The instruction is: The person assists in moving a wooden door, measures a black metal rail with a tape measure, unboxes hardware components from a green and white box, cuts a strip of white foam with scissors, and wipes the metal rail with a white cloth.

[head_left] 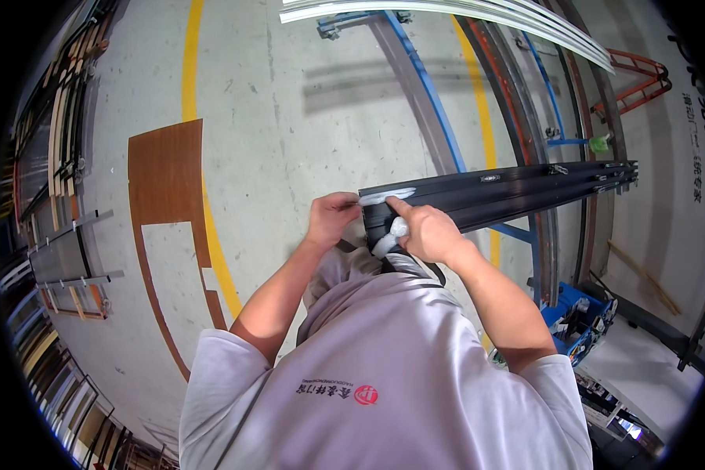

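A long black metal profile [517, 186] stretches from in front of my body to the far right, its near end between my hands. Along the upper edge of that end lies a white film strip [388, 196]. My left hand [333, 219] is closed in a pinch at the profile's end, its fingertips meeting the strip's left end. My right hand [432, 233] presses the strip with its index fingertip. The other fingers curl against a crumpled white wad [398, 229], which hangs over the profile's dark face. Small metal fittings [489, 178] sit along the profile.
A blue-railed stand [423, 78] is ahead, with white profiles [446, 11] above it. A brown cut-out sheet [164, 176] lies on the floor at left, near racks of strips [63, 133]. At right are a blue crate [580, 321] and an orange ladder [638, 82].
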`<state>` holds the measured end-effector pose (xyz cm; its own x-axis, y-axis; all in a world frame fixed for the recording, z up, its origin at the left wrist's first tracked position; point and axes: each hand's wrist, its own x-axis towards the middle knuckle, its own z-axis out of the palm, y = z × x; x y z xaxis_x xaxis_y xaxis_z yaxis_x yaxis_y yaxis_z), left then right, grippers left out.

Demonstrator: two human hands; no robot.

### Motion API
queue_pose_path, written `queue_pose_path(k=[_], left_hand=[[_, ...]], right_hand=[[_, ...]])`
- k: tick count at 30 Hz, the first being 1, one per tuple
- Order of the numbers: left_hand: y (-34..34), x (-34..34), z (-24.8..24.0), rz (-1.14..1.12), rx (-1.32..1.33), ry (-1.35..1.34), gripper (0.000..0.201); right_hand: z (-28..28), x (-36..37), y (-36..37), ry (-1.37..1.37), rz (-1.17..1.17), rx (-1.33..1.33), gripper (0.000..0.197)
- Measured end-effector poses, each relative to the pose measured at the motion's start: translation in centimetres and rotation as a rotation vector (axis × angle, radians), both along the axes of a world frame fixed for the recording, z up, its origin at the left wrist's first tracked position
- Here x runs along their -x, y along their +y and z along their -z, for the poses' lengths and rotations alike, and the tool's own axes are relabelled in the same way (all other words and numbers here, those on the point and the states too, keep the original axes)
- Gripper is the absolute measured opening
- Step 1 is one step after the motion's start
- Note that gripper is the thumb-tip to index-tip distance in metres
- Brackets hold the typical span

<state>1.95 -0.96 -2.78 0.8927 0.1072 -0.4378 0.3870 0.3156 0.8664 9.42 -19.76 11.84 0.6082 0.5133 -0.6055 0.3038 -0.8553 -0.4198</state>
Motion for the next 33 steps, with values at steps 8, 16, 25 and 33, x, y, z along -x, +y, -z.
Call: queue_pose_path(k=[8,16,25,33], left_hand=[[0.8,-0.1,-2.5,0.09,-0.256,0.033,0.022],[-1.6,0.5,-9.7,0.17,0.034,-0.202,0.015],[-2.4,-1.1,-10.7,-0.152,0.437,0.184,0.03],[-2.4,-1.1,-11.6,0.133,0.054,-0.256,0.036]], right_hand=[[0.6,-0.1,-2.4,0.08,0.404,-0.259,0.049],[-0.7,1.9,-0.7,0.751,1.034,-0.671,0.026],[-3.2,2.7,-1.7,0.462,0.987,-0.77,0.012],[-2.0,3.0,-1.6,0.251,0.736,-0.863,0.008]])
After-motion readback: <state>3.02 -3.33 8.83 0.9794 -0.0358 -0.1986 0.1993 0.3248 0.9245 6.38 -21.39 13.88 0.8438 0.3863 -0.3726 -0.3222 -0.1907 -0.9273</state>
